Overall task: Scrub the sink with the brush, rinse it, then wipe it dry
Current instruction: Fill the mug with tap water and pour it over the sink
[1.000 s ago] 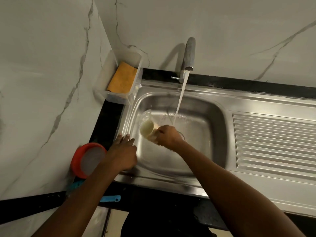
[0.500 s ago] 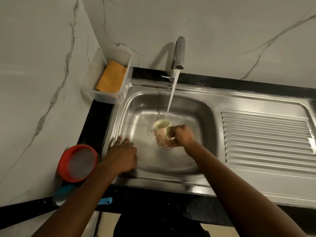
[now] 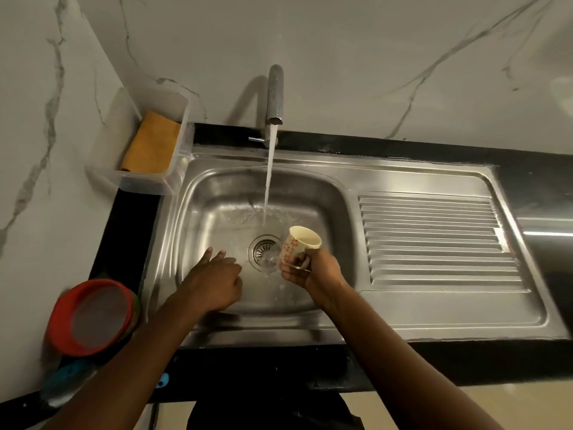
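The steel sink point(image 3: 341, 193) has water running from the tap point(image 3: 275, 94) into its basin near the drain point(image 3: 265, 249). My right hand point(image 3: 313, 271) grips the handle of a cream mug with orange flowers point(image 3: 299, 245), held upright just right of the drain. My left hand point(image 3: 214, 279) reaches into the basin with fingers straight, resting on the wet bottom left of the drain. A blue-handled brush point(image 3: 66, 383) lies on the black counter at lower left, partly hidden by my left arm.
A clear plastic tub point(image 3: 145, 181) at the sink's back left corner holds an orange cloth point(image 3: 152, 144). A red-rimmed round strainer point(image 3: 90, 315) sits on the counter left of the sink. The ribbed drainboard point(image 3: 434, 237) extends right. Marble walls stand behind and left.
My right hand carried the mug from the basin's left side to the right of the drain and turned it upright. My left hand moved off the sink's rim into the basin.
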